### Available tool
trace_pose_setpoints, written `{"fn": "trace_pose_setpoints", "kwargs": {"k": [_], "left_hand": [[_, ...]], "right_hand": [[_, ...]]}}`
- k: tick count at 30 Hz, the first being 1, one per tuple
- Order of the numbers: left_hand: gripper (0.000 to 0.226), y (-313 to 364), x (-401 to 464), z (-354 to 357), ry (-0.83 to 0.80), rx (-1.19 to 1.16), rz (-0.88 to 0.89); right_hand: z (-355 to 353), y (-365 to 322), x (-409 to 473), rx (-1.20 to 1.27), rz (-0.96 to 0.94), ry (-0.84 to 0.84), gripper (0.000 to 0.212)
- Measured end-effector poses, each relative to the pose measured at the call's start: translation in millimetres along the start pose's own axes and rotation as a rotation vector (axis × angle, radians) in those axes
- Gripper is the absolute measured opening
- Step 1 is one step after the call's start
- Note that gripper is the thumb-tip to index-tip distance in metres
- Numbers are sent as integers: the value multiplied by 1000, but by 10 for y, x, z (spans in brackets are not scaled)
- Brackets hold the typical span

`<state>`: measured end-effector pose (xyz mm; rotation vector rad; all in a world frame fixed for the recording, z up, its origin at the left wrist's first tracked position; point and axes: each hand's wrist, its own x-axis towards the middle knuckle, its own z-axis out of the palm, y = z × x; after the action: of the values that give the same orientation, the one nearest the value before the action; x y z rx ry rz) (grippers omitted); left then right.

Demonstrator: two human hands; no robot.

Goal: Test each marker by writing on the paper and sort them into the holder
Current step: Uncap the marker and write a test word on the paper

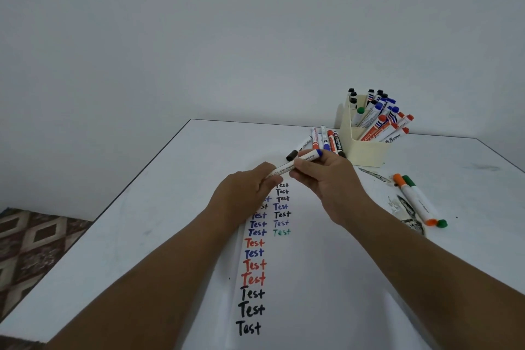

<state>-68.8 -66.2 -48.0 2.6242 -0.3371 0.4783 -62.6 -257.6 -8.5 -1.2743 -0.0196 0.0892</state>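
Note:
Both hands hold one white marker with a blue end (295, 162) above the paper (306, 264). My left hand (247, 190) grips its near end, which is hidden in the fingers. My right hand (321, 173) pinches the barrel near the blue end. The paper carries two columns of the word "Test" in black, red, blue and green. A cream holder (363, 148) at the far right is packed with several black, blue, red and green markers. Several loose markers (321, 140) lie just left of the holder.
An orange marker (412, 199) and a green marker (426, 202) lie side by side at the right, next to dark smudges on the white table (142, 221). The table's left edge drops to a patterned floor (31, 239). A plain wall stands behind.

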Motion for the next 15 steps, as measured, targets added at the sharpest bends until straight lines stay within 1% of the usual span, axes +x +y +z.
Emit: {"fn": "trace_pose_setpoints", "kwargs": {"k": [2,4,6,7,9,11,13,15], "left_hand": [[48,-12,5,2,24,-70,-3],[69,-49,16,25,79,-147,-39],[82,-110,46,80,123,-158,-122],[86,-135,68,111,113,-129,-157],[92,-177,127,173,27,0,-154],[100,-185,168,212,-74,127,-107],[104,-189,197,229,-131,173,-88],[100,-186,211,232,-209,185,-118]], "right_hand": [[-3,-28,-13,-16,-22,32,18],[-26,-50,-25,37,-39,104,16],[-77,-64,-42,132,-10,192,19],[-104,-66,-59,169,22,236,21],[-148,-47,-101,224,93,291,21],[-168,-13,-166,257,138,306,15],[-174,22,-241,270,156,307,12],[-176,60,-305,272,165,302,14]]}}
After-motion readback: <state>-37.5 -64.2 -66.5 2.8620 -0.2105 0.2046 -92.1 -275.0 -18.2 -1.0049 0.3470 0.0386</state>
